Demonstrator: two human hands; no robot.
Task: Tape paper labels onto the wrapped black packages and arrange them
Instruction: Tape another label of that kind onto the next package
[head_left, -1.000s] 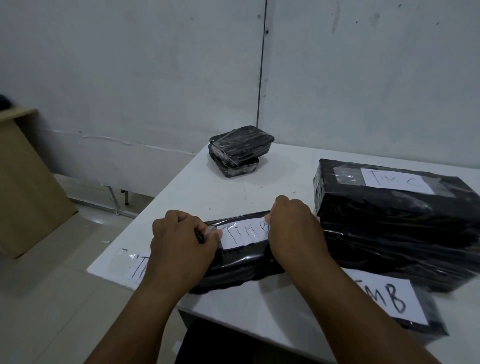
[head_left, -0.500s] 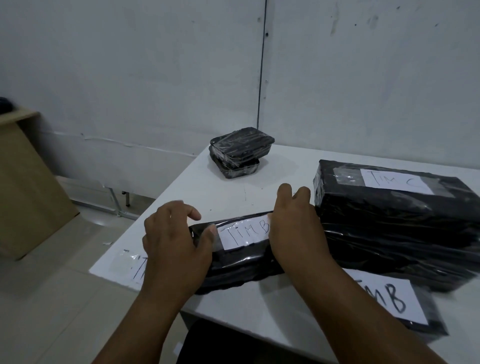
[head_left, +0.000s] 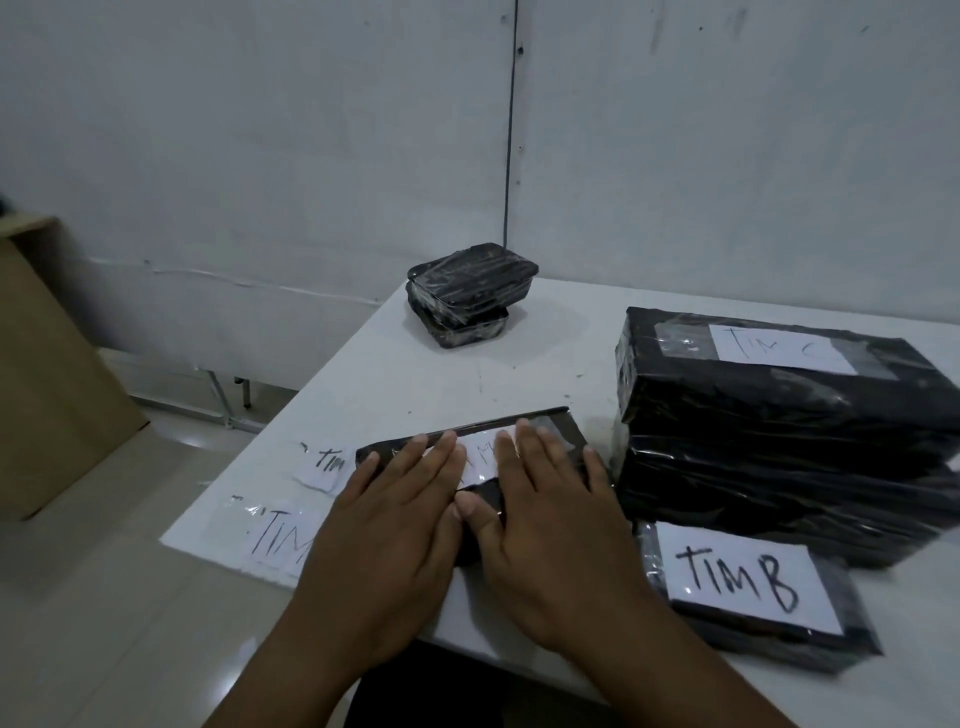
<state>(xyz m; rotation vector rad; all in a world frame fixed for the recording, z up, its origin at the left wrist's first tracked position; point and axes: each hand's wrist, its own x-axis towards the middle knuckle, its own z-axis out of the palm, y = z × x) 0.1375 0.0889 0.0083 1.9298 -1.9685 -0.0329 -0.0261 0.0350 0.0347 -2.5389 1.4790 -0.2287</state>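
Note:
A flat black wrapped package (head_left: 550, 431) lies near the front of the white table (head_left: 566, 332). A white paper label (head_left: 480, 460) sits on its top, mostly covered. My left hand (head_left: 387, 525) and my right hand (head_left: 545, 519) lie side by side on the package, fingers straight, pressing down on the label. Two loose handwritten labels lie on the table to the left: a small label (head_left: 324, 465) and a larger taped label (head_left: 275, 535) near the edge.
A stack of large black packages (head_left: 779, 441) with a "TIM C" label stands at the right. In front of it lies a flat labelled package (head_left: 748, 587) reading "TIM B". Two stacked wrapped containers (head_left: 467, 293) sit at the back. A brown board (head_left: 47, 374) leans at left.
Both hands went from curled at the package's ends to lying flat on its top over the label. The package now lies flat, and the two loose labels at left have come into view.

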